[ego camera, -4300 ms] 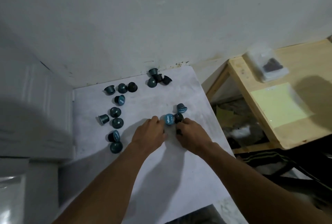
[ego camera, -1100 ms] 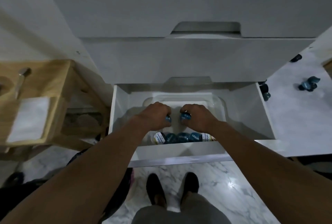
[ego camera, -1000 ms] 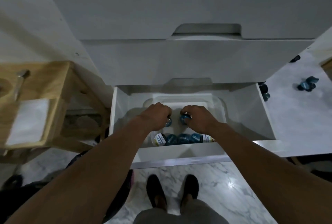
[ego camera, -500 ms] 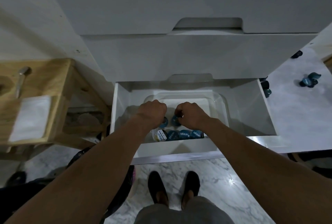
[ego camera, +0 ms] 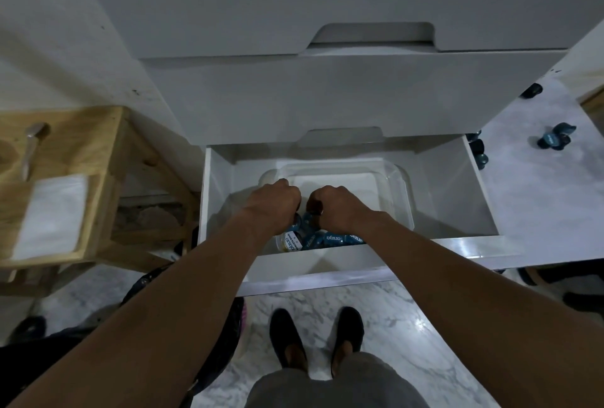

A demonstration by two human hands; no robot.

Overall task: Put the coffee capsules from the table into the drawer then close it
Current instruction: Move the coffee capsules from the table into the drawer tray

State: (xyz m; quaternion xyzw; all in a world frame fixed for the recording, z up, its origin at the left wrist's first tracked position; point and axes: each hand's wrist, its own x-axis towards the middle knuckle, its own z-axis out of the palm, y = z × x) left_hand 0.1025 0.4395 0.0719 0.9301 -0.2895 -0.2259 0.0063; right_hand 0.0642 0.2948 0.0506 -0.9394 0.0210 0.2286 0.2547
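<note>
I am at the unloading step: my left hand (ego camera: 273, 203) and right hand (ego camera: 341, 208) are low inside the open drawer (ego camera: 457, 185), fingers (ego camera: 291, 196) clenched on capsules (ego camera: 306, 223) above the clear tub (ego camera: 401, 178). Next I must release them, then fetch the other capsules (ego camera: 555, 139) from the surface (ego camera: 539, 208)

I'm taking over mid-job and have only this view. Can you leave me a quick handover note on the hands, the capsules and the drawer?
Left hand: fingers curled round a capsule that peeks out below.
Right hand: likewise curled on another.
Both are low over the clear container inside the open drawer.
Done: several capsules lie in the container.
Left: release these two, then fetch the rest from the table: a cluster, some beside the drawer's wall and one farther back. Then close the drawer.
</note>
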